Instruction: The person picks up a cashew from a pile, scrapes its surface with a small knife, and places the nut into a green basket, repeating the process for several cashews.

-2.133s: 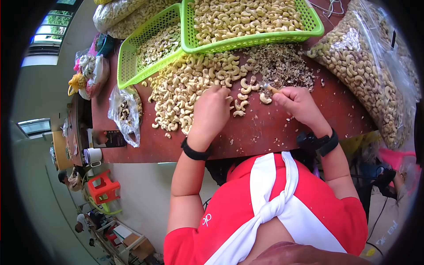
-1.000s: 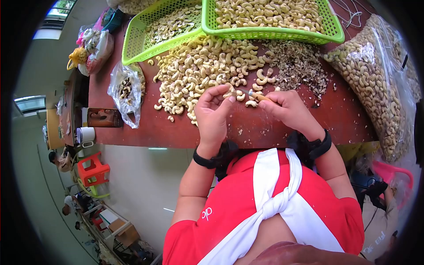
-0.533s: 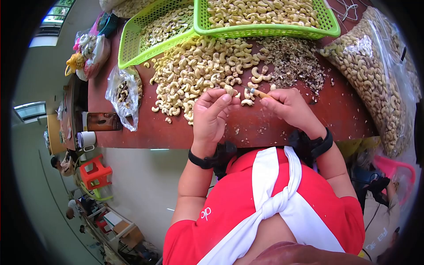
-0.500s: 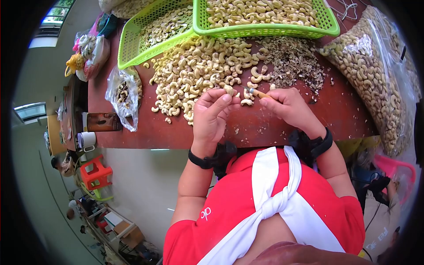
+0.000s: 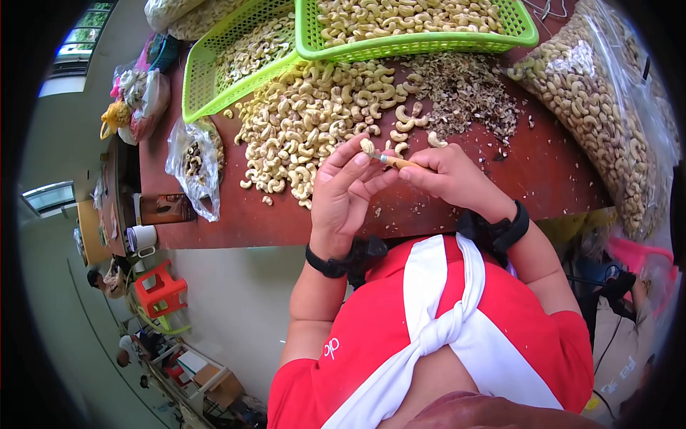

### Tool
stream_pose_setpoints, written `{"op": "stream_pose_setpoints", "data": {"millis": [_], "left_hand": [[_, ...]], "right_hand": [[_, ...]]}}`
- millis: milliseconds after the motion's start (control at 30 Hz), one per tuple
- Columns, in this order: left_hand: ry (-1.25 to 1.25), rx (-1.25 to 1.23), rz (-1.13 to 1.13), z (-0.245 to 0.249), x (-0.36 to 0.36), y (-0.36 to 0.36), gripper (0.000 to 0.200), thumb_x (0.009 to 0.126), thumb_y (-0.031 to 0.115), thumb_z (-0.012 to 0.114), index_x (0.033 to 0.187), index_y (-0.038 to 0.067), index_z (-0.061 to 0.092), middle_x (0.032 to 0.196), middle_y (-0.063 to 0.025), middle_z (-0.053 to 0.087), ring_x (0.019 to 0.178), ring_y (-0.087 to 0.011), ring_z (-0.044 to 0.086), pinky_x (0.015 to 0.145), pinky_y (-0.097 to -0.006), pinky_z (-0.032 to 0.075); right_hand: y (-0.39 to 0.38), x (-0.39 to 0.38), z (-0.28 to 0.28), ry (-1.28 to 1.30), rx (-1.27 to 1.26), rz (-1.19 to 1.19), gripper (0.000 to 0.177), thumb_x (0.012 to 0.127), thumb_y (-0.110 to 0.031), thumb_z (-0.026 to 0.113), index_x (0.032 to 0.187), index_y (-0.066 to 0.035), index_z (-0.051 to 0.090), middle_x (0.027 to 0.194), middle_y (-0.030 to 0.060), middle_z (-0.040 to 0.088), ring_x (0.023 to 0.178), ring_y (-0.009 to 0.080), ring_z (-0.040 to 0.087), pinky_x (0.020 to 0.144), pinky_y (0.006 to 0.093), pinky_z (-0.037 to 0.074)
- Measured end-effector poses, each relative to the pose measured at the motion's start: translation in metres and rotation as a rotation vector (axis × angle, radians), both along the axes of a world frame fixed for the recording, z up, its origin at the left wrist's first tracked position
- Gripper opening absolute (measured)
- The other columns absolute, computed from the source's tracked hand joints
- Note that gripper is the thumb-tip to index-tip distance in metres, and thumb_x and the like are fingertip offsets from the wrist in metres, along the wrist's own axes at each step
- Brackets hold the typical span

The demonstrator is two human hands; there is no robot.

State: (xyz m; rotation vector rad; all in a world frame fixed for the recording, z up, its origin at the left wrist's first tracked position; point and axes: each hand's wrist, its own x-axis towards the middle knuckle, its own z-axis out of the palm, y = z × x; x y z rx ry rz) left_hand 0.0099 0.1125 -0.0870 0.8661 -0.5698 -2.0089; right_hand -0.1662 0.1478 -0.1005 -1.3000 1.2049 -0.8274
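My left hand (image 5: pixel 344 193) pinches a single cashew nut (image 5: pixel 367 145) between thumb and fingertips above the red table (image 5: pixel 457 204). My right hand (image 5: pixel 450 179) grips a small wooden-handled knife (image 5: pixel 397 162) whose blade tip touches that nut. Just beyond the hands lies a loose heap of cashews (image 5: pixel 307 121), and to its right a pile of brown skin scraps (image 5: pixel 464 89). Both wrists wear black bands.
Two green baskets (image 5: pixel 400 47) (image 5: pixel 207 86) of cashews stand at the far edge. A large clear bag of cashews (image 5: pixel 593 107) lies on the right, a smaller plastic bag (image 5: pixel 191 161) on the left. A mug (image 5: pixel 144 237) and a red stool (image 5: pixel 161 292) are lower left.
My left hand picked a cashew from the heap and lifted it. My right hand brought the knife over to it, and both hands shifted slightly left.
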Motion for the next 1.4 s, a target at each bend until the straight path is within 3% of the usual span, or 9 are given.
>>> {"op": "stream_pose_setpoints", "data": {"millis": [500, 600, 733, 767, 800, 900, 1000, 1133, 1400], "left_hand": [[0.082, 0.043, 0.084, -0.005, -0.007, 0.008, 0.018, 0.078, 0.0, 0.05, 0.096, -0.002, 0.049, 0.085, -0.01, 0.056, 0.085, -0.0219, 0.058, 0.08, -0.0416, 0.049], [-0.162, -0.354, 0.252, 0.014, -0.004, 0.01, 0.019, 0.079, -0.003, 0.046, 0.097, 0.001, 0.048, 0.086, -0.0125, 0.056, 0.083, -0.0251, 0.058, 0.078, -0.0445, 0.049], [-0.64, -1.56, 0.675, 0.075, 0.008, -0.001, 0.023, 0.08, 0.003, 0.049, 0.101, 0.003, 0.039, 0.089, -0.0168, 0.053, 0.081, -0.0302, 0.055, 0.076, -0.0411, 0.05], [-0.652, -1.692, 0.774, 0.086, 0.015, -0.007, 0.023, 0.083, 0.007, 0.047, 0.103, 0.002, 0.037, 0.09, -0.0164, 0.051, 0.081, -0.0304, 0.054, 0.078, -0.0431, 0.05], [-0.615, -1.567, 0.908, 0.098, -0.001, -0.013, 0.028, 0.083, 0.01, 0.048, 0.108, 0.003, 0.037, 0.094, -0.0154, 0.052, 0.085, -0.0262, 0.053, 0.084, -0.0396, 0.048], [-1.139, -1.447, 0.555, 0.103, -0.024, -0.065, 0.05, 0.066, 0.006, 0.071, 0.109, -0.001, 0.047, 0.104, -0.0111, 0.052, 0.087, -0.0176, 0.054, 0.068, -0.0269, 0.046], [-1.184, -1.118, 0.07, 0.074, -0.024, -0.055, 0.017, 0.072, 0.007, 0.067, 0.087, 0.002, 0.062, 0.076, -0.0035, 0.061, 0.064, -0.0092, 0.056, 0.054, -0.0188, 0.043], [-1.503, -1.167, -0.515, 0.007, -0.024, -0.033, 0.016, 0.07, 0.014, 0.064, 0.08, 0.002, 0.062, 0.071, -0.0128, 0.059, 0.06, -0.0234, 0.057, 0.058, -0.031, 0.046], [-1.368, -1.142, -0.372, -0.012, -0.02, -0.022, 0.01, 0.072, 0.007, 0.061, 0.08, 0.001, 0.059, 0.074, -0.0107, 0.058, 0.065, -0.0201, 0.059, 0.06, -0.0295, 0.046]], "right_hand": [[-0.007, -0.006, -0.006, 0.095, -0.051, -0.052, 0.029, 0.079, -0.027, 0.057, 0.071, 0.001, 0.058, 0.048, 0.0026, 0.042, 0.047, 0.0064, 0.038, 0.042, 0.0266, 0.032], [-0.005, -0.022, -0.005, 0.09, -0.022, -0.124, 0.028, 0.079, -0.027, 0.057, 0.07, 0.0, 0.058, 0.049, 0.0022, 0.043, 0.048, 0.006, 0.038, 0.043, 0.0255, 0.032], [0.0, -0.054, 0.003, 0.148, 0.004, -0.293, 0.029, 0.08, -0.026, 0.056, 0.069, 0.0, 0.057, 0.05, -0.001, 0.043, 0.048, 0.0042, 0.038, 0.043, 0.024, 0.032], [0.001, -0.059, 0.004, 0.142, 0.018, -0.314, 0.029, 0.081, -0.026, 0.056, 0.068, 0.0, 0.057, 0.049, -0.0016, 0.042, 0.049, 0.0039, 0.038, 0.044, 0.0238, 0.032], [0.001, -0.061, 0.005, 0.142, 0.018, -0.316, 0.029, 0.081, -0.026, 0.056, 0.068, 0.0, 0.057, 0.049, -0.0016, 0.042, 0.049, 0.0039, 0.038, 0.044, 0.0238, 0.032], [0.005, -0.06, 0.007, 0.133, -0.013, -0.29, 0.029, 0.081, -0.025, 0.056, 0.066, 0.0, 0.054, 0.049, -0.0017, 0.041, 0.048, 0.0042, 0.039, 0.043, 0.0237, 0.031], [0.008, -0.057, 0.004, 0.171, -0.138, -0.341, 0.031, 0.081, -0.025, 0.057, 0.065, 0.001, 0.052, 0.051, -0.0002, 0.04, 0.046, 0.0058, 0.037, 0.042, 0.0248, 0.03], [0.006, -0.056, 0.006, 0.14, -0.021, -0.319, 0.031, 0.08, -0.026, 0.057, 0.065, 0.001, 0.053, 0.05, 0.0001, 0.039, 0.048, 0.0054, 0.035, 0.043, 0.0252, 0.03], [0.001, -0.034, 0.004, 0.189, -0.079, -0.175, 0.03, 0.079, -0.024, 0.057, 0.065, 0.002, 0.052, 0.049, 0.003, 0.038, 0.048, 0.0064, 0.033, 0.044, 0.0265, 0.029]]}}
